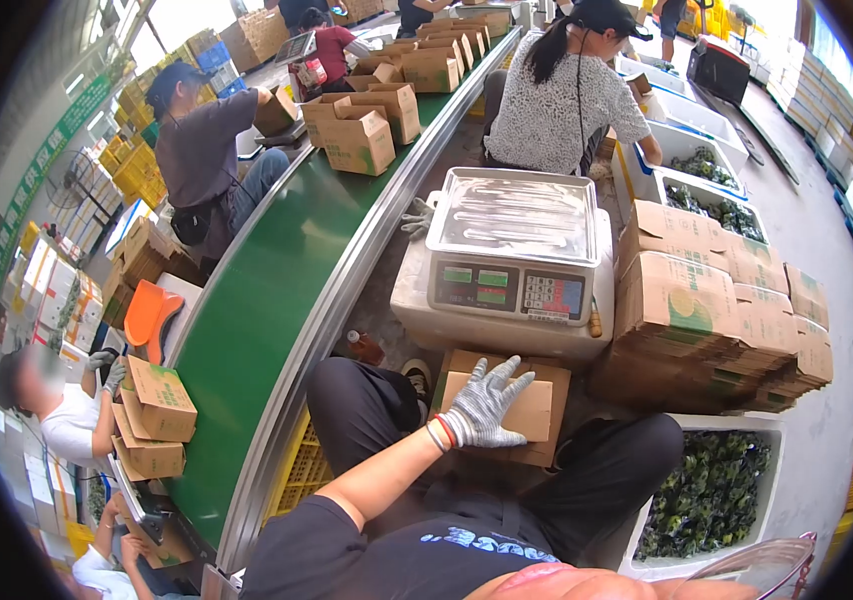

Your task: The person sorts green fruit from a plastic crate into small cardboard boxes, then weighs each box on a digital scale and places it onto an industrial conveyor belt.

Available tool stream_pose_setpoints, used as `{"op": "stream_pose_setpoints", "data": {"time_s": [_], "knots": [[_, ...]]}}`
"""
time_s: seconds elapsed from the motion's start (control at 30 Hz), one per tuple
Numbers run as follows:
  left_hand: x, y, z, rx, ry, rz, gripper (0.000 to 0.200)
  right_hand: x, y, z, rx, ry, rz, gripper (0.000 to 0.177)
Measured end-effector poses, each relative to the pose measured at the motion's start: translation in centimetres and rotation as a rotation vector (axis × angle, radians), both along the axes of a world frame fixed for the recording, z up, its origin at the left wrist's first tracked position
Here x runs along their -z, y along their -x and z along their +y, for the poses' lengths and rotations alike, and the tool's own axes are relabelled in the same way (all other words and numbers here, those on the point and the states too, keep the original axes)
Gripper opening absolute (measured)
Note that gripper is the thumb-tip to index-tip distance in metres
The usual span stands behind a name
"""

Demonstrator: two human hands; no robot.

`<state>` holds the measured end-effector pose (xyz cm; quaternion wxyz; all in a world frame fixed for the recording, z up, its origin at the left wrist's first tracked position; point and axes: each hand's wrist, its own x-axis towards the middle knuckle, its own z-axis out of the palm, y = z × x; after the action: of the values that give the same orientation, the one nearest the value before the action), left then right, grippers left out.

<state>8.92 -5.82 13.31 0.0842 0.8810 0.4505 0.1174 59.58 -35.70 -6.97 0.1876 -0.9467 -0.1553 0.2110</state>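
Observation:
My left hand (490, 403), in a grey-white glove with a red band at the wrist, lies with fingers spread on a cardboard box (547, 400) between my knees. Just beyond the box, a digital scale (517, 240) with a metal tray stands on a white foam box (437, 320). My right hand is out of sight. To the right of the scale are stacks of folded cardboard boxes (687, 300). A white foam box full of dark green leafy produce (712, 490) sits beside my knee on the right.
A green conveyor belt (267, 290) with a metal rail runs along the left, carrying open cartons (357, 135) farther up. Co-workers sit on both sides of it. An orange scoop (152, 315) lies at its left edge. More foam boxes of greens (707, 165) stand at the upper right.

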Motion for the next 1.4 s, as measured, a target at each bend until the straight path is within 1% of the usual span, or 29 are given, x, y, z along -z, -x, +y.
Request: {"op": "stream_pose_setpoints", "data": {"time_s": [0.03,0.13,0.2,0.27,0.3,0.33,0.37,0.4,0.5,0.6,0.67,0.77,0.9,0.93,1.0,1.07,1.13,1.2,1.23,1.27,1.3,1.33,1.37,1.4], "knots": [[0.0,-0.1,0.2,0.021,0.062,0.068,0.098,0.0,0.3,0.0,-0.019,0.010,0.012,0.054],[-1.0,-1.4,0.6,0.044,0.121,0.312,0.098,0.3,1.2,-0.2,-0.057,0.044,0.046,0.053],[-0.6,-1.7,1.1,0.014,0.079,0.253,0.099,0.6,1.5,-0.3,-0.090,0.055,0.058,0.051],[-0.5,-1.8,1.8,-0.014,0.076,0.228,0.094,1.3,2.0,-1.4,-0.121,0.060,0.085,0.050],[-1.6,-1.9,2.3,-0.046,0.121,0.143,0.088,1.4,2.5,-2.4,-0.139,0.065,0.100,0.050],[-1.6,-1.8,2.7,-0.074,0.048,-0.014,0.084,2.1,2.8,-4.0,-0.171,0.072,0.117,0.049],[-2.1,-1.6,2.8,-0.058,-0.082,-0.092,0.076,2.4,3.2,-4.6,-0.184,0.087,0.133,0.049],[-1.1,-4.0,3.4,0.015,-0.099,-0.151,0.075,2.1,6.1,-9.1,-0.133,0.193,0.161,0.048],[0.8,-4.4,3.2,-0.035,-0.096,-0.208,0.074,4.5,6.6,-10.5,-0.101,0.268,0.161,0.046],[2.9,-4.8,1.8,-0.067,-0.019,-0.213,0.073,8.1,6.1,-12.4,-0.045,0.258,0.156,0.045],[3.5,-4.6,1.3,-0.101,0.018,-0.235,0.073,9.5,6.3,-13.1,-0.025,0.219,0.153,0.044],[4.1,-4.4,0.7,-0.129,0.058,-0.276,0.072,2.6,8.5,-12.1,-0.074,0.217,0.210,0.054],[4.7,-4.1,0.1,-0.145,0.105,-0.308,0.071,2.2,8.0,-15.7,0.366,-0.276,0.677,0.052],[4.8,-4.1,0.0,-0.148,0.119,-0.317,0.071,-1.1,8.5,-15.6,0.607,-0.339,0.706,0.052],[5.2,-4.2,-0.2,-0.132,0.142,-0.336,0.070,-1.9,8.4,-18.4,0.693,-0.540,0.646,0.048],[5.3,-4.2,-0.1,-0.131,0.169,-0.363,0.070,-2.4,7.5,-21.0,0.799,-0.619,0.728,0.046],[5.1,-3.9,0.2,-0.152,0.194,-0.406,0.069,-3.0,7.1,-22.6,0.856,-0.610,0.788,0.041],[5.1,-3.8,0.4,-0.160,0.229,-0.454,0.069,-3.1,6.6,-22.0,0.921,-0.331,0.645,0.038],[5.1,-3.7,0.4,-0.161,0.251,-0.483,0.069,-3.1,6.3,-21.5,0.795,-0.161,0.589,0.040],[5.1,-3.6,0.4,-0.170,0.270,-0.512,0.068,-4.3,6.4,-19.8,0.667,0.009,0.533,0.042],[5.2,-3.6,0.4,-0.179,0.297,-0.544,0.068,-5.7,6.7,-18.0,0.462,0.173,0.524,0.048],[5.2,-3.5,0.4,-0.190,0.322,-0.582,0.068,-3.3,6.8,-17.7,0.348,0.253,0.483,0.059],[5.1,-3.5,0.4,-0.198,0.348,-0.619,0.068,-2.4,7.2,-16.3,0.232,0.328,0.441,0.071],[5.2,-3.6,0.5,-0.209,0.378,-0.656,0.068,-1.7,7.3,-15.0,0.184,0.508,0.467,0.071]]}}
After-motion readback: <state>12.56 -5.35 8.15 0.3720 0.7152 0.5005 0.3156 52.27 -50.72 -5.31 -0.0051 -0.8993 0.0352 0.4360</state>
